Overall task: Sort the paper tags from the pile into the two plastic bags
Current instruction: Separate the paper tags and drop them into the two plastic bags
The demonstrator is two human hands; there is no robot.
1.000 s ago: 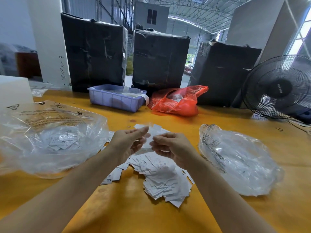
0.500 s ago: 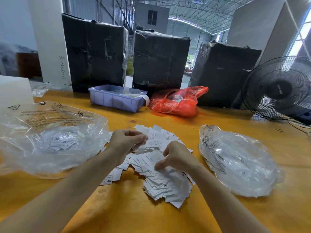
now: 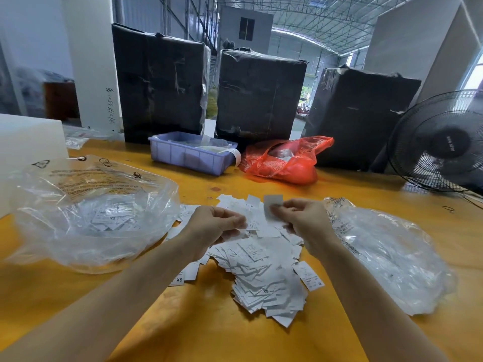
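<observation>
A pile of white paper tags (image 3: pixel 264 273) lies on the yellow table (image 3: pixel 214 333) in front of me. My right hand (image 3: pixel 303 218) is raised above the pile and pinches one tag (image 3: pixel 271 206) upright between thumb and fingers. My left hand (image 3: pixel 214 226) hovers over the pile's left side, fingers curled, pinching tags (image 3: pixel 252 224). A clear plastic bag (image 3: pixel 86 212) to the left holds several tags. A second clear plastic bag (image 3: pixel 386 252) lies to the right.
A blue plastic bin (image 3: pixel 190 155) and a red plastic bag (image 3: pixel 285 160) sit at the table's back, before three black wrapped boxes (image 3: pixel 258 95). A black fan (image 3: pixel 441 142) stands at the right. A white block (image 3: pixel 28 142) is at the far left.
My right hand has lifted off the pile with one tag pinched in it, rising up and to the right. My left hand stays beside the pile holding tags.
</observation>
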